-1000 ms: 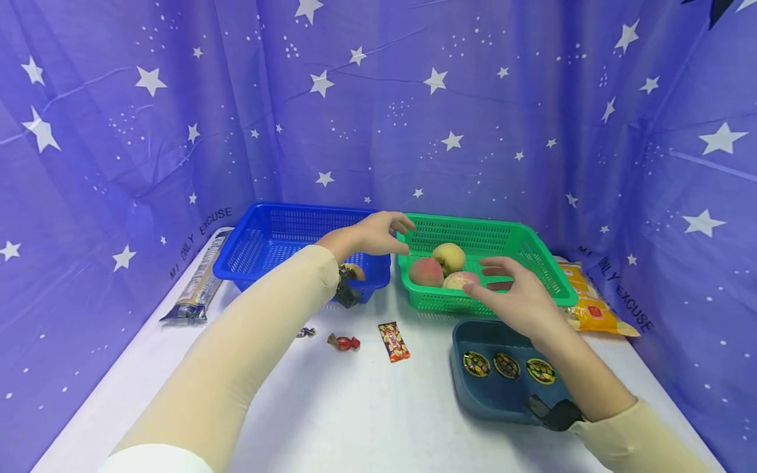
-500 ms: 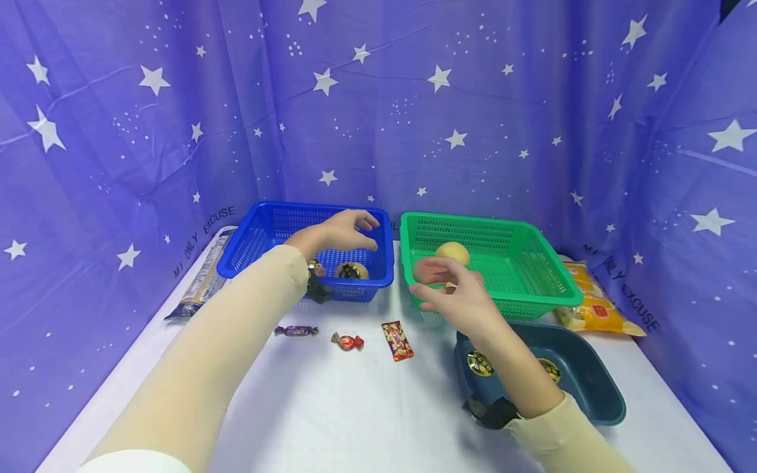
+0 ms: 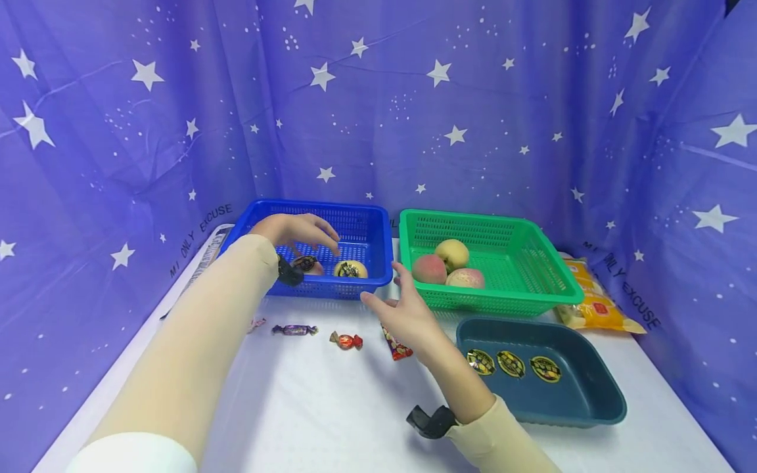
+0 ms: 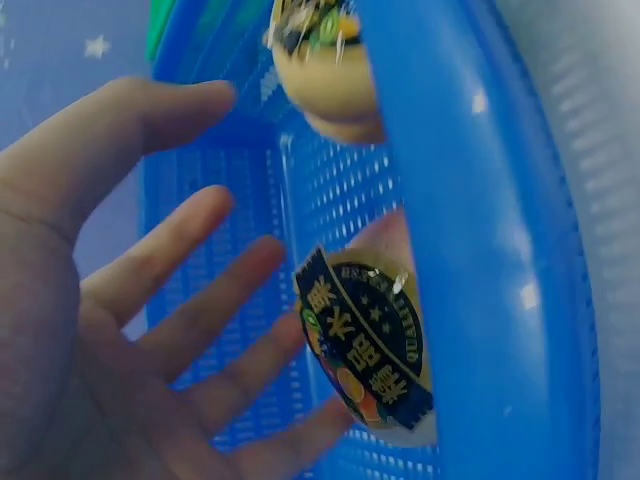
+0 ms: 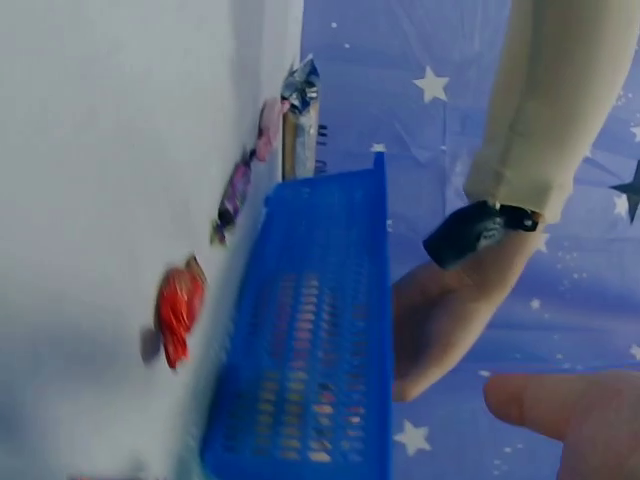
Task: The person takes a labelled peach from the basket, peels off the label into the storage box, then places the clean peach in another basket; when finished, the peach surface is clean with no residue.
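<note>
Presently both hands are spread: the left hand (image 3: 300, 230) is at the blue basket (image 3: 340, 290), fingers apart near a stickered pinkish fruit (image 3: 307, 263), contact unclear; a stickered yellow fruit (image 3: 350, 269) sits along the same front edge. The right hand (image 3: 409, 315), thumb and fingers parted, hovers by the basket's front right corner, over the desk (image 3: 331, 407)

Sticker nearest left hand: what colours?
The sticker is mainly black, gold-lettered; clearest in the left wrist view.

Blue basket (image 3: 363, 230) — open-topped, walls (image 4: 480, 250) blocking sides
</note>
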{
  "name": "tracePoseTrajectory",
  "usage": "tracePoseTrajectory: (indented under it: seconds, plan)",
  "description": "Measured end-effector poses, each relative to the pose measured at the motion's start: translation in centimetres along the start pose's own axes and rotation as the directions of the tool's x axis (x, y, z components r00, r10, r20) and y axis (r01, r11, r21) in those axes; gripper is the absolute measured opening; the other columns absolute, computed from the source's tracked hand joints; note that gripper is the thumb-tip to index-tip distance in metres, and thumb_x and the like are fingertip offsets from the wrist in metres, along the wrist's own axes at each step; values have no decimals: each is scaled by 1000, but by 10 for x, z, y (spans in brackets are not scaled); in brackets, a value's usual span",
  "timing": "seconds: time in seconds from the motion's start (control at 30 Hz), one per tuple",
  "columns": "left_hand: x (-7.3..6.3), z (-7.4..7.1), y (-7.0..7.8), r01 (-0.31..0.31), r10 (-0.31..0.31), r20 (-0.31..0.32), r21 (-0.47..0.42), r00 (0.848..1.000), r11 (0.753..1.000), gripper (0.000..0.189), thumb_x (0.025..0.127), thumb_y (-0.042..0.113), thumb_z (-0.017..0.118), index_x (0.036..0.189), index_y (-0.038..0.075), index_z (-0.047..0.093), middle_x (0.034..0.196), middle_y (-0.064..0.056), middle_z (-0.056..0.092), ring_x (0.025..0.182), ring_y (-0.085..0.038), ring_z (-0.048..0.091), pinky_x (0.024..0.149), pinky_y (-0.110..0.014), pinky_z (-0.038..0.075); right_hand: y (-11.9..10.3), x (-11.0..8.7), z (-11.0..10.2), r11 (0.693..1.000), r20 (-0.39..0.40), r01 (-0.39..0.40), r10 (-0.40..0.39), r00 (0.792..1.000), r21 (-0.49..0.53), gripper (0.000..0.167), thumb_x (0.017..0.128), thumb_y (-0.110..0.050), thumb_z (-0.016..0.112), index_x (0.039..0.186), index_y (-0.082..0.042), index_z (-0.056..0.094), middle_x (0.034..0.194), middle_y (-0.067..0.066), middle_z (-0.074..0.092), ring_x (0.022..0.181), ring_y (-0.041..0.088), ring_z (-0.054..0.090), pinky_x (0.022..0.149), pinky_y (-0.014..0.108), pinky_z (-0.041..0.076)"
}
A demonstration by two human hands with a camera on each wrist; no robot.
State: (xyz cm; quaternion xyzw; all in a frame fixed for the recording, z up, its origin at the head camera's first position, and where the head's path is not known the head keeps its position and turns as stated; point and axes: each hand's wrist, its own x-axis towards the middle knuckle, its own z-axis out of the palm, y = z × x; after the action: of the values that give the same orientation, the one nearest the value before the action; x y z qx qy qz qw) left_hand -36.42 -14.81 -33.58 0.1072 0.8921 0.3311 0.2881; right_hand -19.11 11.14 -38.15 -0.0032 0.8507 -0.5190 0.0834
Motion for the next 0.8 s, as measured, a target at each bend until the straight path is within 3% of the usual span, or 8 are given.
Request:
tracePoseTrajectory:
  seconds: [0.13,0.27,0.43,0.63,0.73,0.8]
  plan:
    - [3,-8,-13,61,-60,65,-19,996,998,67,100,41,80,160,21,57,177,-10,43,165,-44,37,127,-74,41,4,12,15,997,-43,11,-8,999,73,96,107,-44,73,179,-26,11,183,19,27,155,48,52,123,67,50]
    - [3,-15,-27,90,-82,123,-63,989,994,67,102,37,77,162,18,54,180,-11,37,167,-48,32,129,-73,39,8,23,27,993,-106,22,-10,994,112,94,106,-43,73,178,-26,14,182,18,30,154,45,55,124,63,50]
    - [2,-23,-46,111,-86,203,-117,975,987,70,104,34,75,166,16,49,184,-13,26,167,-50,30,134,-71,32,12,30,42,990,-180,61,-37,983,127,92,107,-42,72,178,-26,16,178,18,39,157,44,51,124,62,51]
    - [13,-25,-58,102,-62,274,-133,960,986,72,103,29,74,168,15,46,186,-15,19,169,-53,24,137,-73,22,14,41,52,986,-268,94,-54,962,138,90,106,-38,71,178,-22,18,178,20,40,163,43,42,133,65,37]
    - [18,-22,-60,101,-56,288,-145,956,984,71,103,25,74,167,13,47,185,-16,23,169,-53,21,139,-69,19,15,47,56,984,-310,112,-64,949,138,87,106,-36,71,176,-22,22,178,21,37,165,44,39,134,67,34]
    - [20,-21,-61,102,-56,287,-147,956,984,69,103,23,74,165,12,48,180,-17,33,167,-51,28,139,-65,23,17,49,59,983,-327,118,-65,943,142,85,106,-36,71,175,-23,24,179,20,37,166,43,37,135,67,32]
